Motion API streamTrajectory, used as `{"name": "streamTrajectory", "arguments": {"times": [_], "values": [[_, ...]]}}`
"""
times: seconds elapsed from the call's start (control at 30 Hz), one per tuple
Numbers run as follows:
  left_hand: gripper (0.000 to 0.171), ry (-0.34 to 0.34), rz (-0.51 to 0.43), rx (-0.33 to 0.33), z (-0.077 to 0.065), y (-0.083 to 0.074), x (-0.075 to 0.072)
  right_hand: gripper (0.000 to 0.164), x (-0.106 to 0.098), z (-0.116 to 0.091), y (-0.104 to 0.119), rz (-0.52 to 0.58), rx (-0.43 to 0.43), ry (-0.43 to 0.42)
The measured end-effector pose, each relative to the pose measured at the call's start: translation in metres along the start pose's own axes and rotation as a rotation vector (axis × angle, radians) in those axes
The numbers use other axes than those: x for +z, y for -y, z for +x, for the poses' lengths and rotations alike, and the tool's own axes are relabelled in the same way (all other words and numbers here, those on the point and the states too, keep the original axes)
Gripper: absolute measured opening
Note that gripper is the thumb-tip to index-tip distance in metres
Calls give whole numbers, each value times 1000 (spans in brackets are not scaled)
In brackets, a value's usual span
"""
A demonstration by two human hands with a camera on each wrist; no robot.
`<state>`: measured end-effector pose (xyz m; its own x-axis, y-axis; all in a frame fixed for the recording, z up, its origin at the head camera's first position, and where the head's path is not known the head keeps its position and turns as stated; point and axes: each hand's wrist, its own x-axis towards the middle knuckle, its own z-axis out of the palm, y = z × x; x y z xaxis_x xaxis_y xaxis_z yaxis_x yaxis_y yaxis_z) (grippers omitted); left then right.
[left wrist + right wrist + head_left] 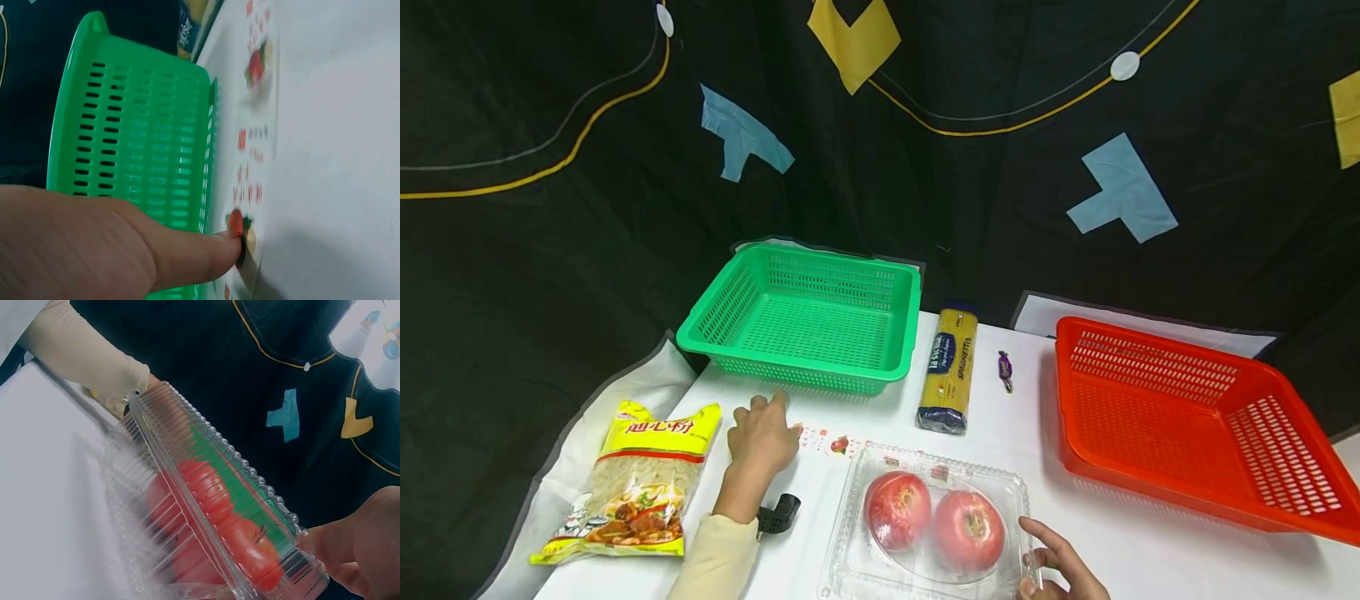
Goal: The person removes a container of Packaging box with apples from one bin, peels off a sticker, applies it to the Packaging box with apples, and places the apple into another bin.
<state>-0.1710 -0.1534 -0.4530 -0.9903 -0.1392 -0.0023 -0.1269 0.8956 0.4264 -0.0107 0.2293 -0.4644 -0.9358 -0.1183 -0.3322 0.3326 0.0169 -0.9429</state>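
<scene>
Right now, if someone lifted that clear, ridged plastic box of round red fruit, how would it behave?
The clear, ridged plastic box would probably flex, since its walls look thin; its glossy surface might slip. The round red fruit could roll inside, as bare space shows beside them.

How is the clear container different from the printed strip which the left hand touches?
The clear container is a deep box; the printed strip is long and flat.
The container is see-through, while the strip is whitish with red print.
The right hand touches the container; the left hand touches the strip.
Both show red: tomatoes inside the container, print on the strip.
</scene>
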Motion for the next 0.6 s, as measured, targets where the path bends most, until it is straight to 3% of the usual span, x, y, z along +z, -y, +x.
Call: {"name": "streamTrajectory", "arguments": {"times": [0.17, 0.37, 0.6], "values": [[53, -33, -17, 16, 0, -2, 3, 50, -1, 0, -1, -28, -13, 7], [51, -43, 15, -32, 2, 2, 0, 49, -1, 0, -2, -47, 7, -12], [45, -61, -119, -11, 6, 8, 0, 48, -3, 0, -4, -41, 7, -20]]}}
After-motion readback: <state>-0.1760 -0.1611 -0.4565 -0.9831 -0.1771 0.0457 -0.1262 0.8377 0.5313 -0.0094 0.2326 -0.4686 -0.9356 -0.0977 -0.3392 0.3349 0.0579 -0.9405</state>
